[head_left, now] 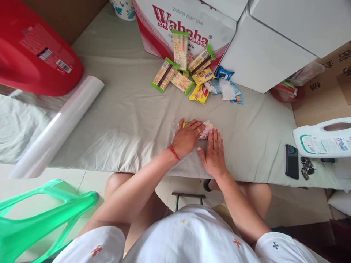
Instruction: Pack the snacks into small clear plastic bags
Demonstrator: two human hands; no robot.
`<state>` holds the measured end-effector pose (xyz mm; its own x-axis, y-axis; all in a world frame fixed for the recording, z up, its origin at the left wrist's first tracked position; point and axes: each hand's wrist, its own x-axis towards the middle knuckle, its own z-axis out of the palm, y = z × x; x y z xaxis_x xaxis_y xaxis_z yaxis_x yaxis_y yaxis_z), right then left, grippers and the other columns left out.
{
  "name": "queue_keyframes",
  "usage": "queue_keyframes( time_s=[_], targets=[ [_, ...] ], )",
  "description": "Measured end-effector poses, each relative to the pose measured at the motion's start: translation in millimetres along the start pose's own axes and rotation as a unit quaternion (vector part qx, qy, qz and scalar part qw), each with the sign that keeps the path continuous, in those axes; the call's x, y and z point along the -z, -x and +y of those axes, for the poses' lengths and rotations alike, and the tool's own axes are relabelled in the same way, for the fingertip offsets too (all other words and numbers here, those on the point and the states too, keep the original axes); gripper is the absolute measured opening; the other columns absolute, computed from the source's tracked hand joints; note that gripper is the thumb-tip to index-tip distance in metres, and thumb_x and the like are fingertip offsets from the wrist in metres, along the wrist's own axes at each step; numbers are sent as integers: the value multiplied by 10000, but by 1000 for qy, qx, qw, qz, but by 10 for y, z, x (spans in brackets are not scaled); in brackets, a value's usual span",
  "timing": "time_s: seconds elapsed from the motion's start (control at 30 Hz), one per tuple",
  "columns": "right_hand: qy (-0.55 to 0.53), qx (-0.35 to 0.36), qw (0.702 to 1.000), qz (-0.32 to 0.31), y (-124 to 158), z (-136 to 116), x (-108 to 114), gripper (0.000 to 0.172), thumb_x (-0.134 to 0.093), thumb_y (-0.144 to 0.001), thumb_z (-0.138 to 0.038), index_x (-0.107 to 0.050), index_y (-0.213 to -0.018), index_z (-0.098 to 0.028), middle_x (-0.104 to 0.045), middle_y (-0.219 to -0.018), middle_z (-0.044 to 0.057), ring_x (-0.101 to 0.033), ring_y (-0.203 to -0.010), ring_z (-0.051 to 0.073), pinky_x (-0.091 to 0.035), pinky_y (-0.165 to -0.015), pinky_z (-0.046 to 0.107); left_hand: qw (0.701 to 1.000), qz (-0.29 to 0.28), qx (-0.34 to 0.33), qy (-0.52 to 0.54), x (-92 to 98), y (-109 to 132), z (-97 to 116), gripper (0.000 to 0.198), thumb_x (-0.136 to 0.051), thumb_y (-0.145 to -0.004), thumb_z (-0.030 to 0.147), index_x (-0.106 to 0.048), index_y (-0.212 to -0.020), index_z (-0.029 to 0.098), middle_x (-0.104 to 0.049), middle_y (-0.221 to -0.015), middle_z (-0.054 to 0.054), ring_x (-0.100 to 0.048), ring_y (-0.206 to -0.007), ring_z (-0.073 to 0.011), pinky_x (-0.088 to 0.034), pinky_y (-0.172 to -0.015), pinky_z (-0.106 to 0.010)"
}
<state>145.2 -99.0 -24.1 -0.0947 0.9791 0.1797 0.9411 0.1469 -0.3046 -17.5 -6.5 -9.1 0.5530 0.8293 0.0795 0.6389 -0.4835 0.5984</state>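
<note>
Under my hands lies a small pink and yellow snack packet (207, 130), with crinkled clear plastic (174, 128) showing at its left end. My left hand (188, 138), a red cord round its wrist, rests flat across the packet with its fingers stretched out. Fingertips of my right hand (214, 151) press at the packet's right edge, the fingers straight and the thumb spread. Much of the packet is hidden beneath the left hand. Beyond it are wrapped cereal bars (163, 74), yellow snack packets (199, 94) and blue packets (225, 73).
A Wahaha carton (153, 33) and white boxes (263, 47) stand behind the snacks. On the left are a red jug (35, 47), a plastic film roll (59, 126) and a green stool (55, 215). A white bottle (323, 140), phone (291, 161) and keys (307, 168) lie at right.
</note>
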Motion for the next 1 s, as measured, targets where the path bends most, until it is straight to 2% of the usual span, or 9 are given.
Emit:
queue_keyframes(
  time_s=[0.17, 0.3, 0.37, 0.47, 0.57, 0.67, 0.73, 0.9, 1.0],
  targets=[
    [13, 29, 999, -29, 15, -199, 4, 784, -415, -1088, -461, -124, -1719, -99, -203, -1764, 232, -107, -1667, 345, -227, -1297, 651, 1000, -5, 8, 1, -3, -8, 6, 480, -344, -1094, 269, -608, -1493, 243, -545, -1621, -86, -442, -1544, -295, -151, -1304, -684],
    [-14, 40, 999, -15, -57, -177, 110, 663, -438, -1083, -408, -304, -1685, -164, -373, -1714, 186, -278, -1628, 320, -243, -1302, 636, 999, -8, 3, 34, 45, -27, -59, 475, -328, -1092, 266, -607, -1476, 236, -546, -1621, -83, -448, -1539, -267, -174, -1313, -650],
    [-26, 35, 999, 11, -125, -155, 156, 602, -417, -1092, -397, -365, -1659, -201, -436, -1684, 157, -338, -1604, 302, -250, -1304, 627, 998, 11, -8, 60, 107, -29, -136, 484, -325, -1087, 269, -590, -1487, 206, -537, -1626, -98, -446, -1541, -238, -254, -1314, -568],
    [-22, 53, 998, 2, -232, -153, 168, 614, -414, -1099, -440, -365, -1658, -192, -413, -1699, 150, -310, -1616, 301, -226, -1317, 609, 995, 81, -11, 63, 241, 7, -290, 492, -344, -1068, 270, -586, -1482, 160, -531, -1622, -127, -430, -1545, -217, -335, -1294, -449],
    [-10, 74, 997, -36, -297, -167, 107, 620, -411, -1102, -453, -353, -1668, -206, -433, -1693, 121, -304, -1618, 298, -170, -1333, 610, 987, 135, 91, 11, 386, 108, -432, 510, -431, -1039, 356, -579, -1470, 126, -509, -1617, -181, -435, -1527, -316, -344, -1277, -529],
    [-9, 73, 997, -36, -296, -161, 32, 630, -420, -1098, -441, -326, -1682, -225, -426, -1699, 107, -295, -1621, 294, -155, -1338, 610, 970, 108, 216, -40, 489, 240, -499, 637, -554, -978, 496, -566, -1459, 79, -484, -1603, -244, -427, -1490, -429, -368, -1226, -626],
    [-9, 77, 997, -26, -275, -149, -3, 637, -436, -1094, -426, -318, -1685, -221, -423, -1700, 108, -295, -1621, 291, -160, -1340, 601, 965, 82, 244, -55, 519, 308, -500, 657, -650, -910, 547, -617, -1381, 89, -493, -1580, -244, -396, -1487, -458, -373, -1214, -642],
    [-8, 77, 997, -6, -252, -132, -27, 641, -467, -1081, -402, -327, -1679, -216, -432, -1692, 116, -326, -1605, 298, -174, -1338, 603, 968, 73, 237, -26, 531, 342, -455, 172, -709, -836, 339, -696, -896, 178, -508, -1551, -176, -310, -1539, -444, -382, -1201, -620],
    [-11, 75, 997, -12, -266, -121, -17, 644, -465, -1080, -401, -315, -1684, -235, -438, -1688, 111, -336, -1600, 303, -182, -1332, 625, 975, 79, 200, 53, 596, 334, -455, 64, -638, -835, 251, -625, -822, 190, -631, -1355, -160, -528, -1377, -376, -458, -1129, -543]
  ],
)
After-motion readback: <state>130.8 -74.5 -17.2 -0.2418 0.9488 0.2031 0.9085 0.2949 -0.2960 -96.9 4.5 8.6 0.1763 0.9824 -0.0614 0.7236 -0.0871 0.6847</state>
